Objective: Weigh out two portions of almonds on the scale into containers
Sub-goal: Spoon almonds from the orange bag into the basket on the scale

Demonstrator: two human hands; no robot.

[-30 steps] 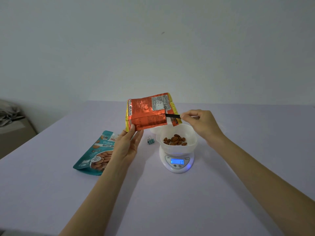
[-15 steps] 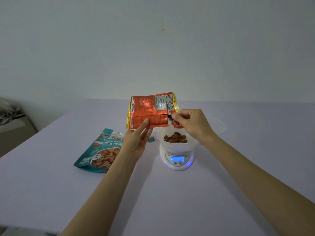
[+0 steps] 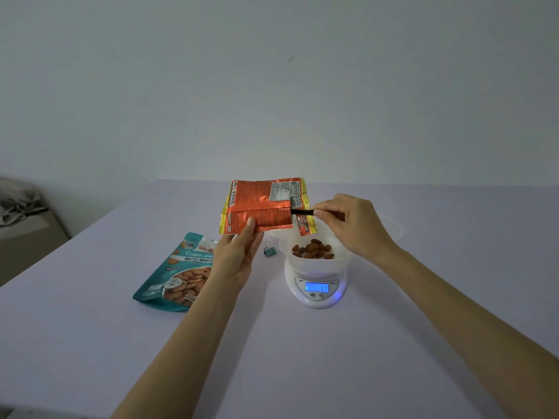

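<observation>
An orange foil bag [image 3: 260,204] is held up above the table; my left hand [image 3: 239,252] grips its lower edge with the thumb on its front. My right hand [image 3: 351,225] pinches a thin black clip [image 3: 302,212] at the bag's right side. Below it a white container [image 3: 341,261] holding several almonds [image 3: 313,251] sits on a white scale [image 3: 317,293] whose blue display is lit. A second clear container [image 3: 393,228] shows partly behind my right hand.
A teal bag of roasted almonds [image 3: 178,273] lies flat on the lilac table [image 3: 302,358] to the left. A small teal binder clip [image 3: 270,251] lies between that bag and the scale. A low piece of furniture with cloth stands at far left.
My right hand went to the orange bag's right edge half a second ago and has now drawn back to the right with the black clip. The bag has stayed held up.
</observation>
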